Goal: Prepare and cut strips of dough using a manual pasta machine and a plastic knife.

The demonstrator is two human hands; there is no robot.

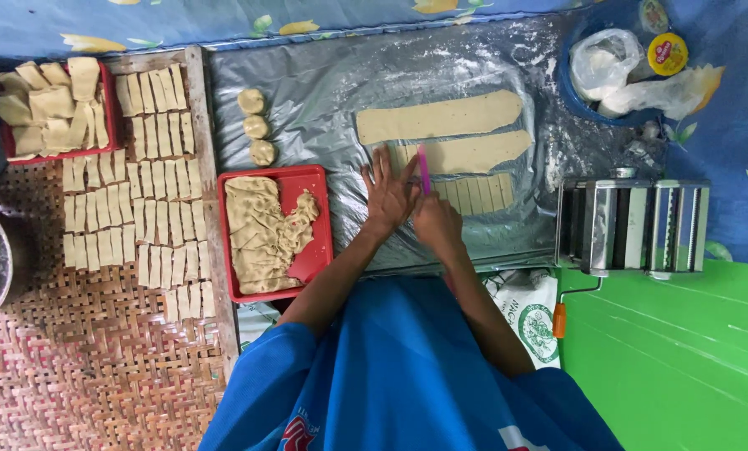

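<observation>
My left hand [388, 192] lies flat with spread fingers on the near dough strip [474, 194], which is cut into several small rectangles. My right hand [437, 224] grips a pink cutter [424, 169] standing on that strip beside the left hand. Two longer uncut dough strips lie beyond: the middle dough strip [474, 153] and the far dough strip [438, 119]. All rest on a floured plastic sheet [324, 83].
Three dough balls [256, 127] sit left of the strips. A red tray [315, 255] holds dough scraps. Several rows of cut dough pieces [131, 209] lie on a woven mat; another red tray [52, 104] holds pieces. A metal pasta roller [633, 225] stands right; a blue bowl [616, 71] with plastic bags behind it.
</observation>
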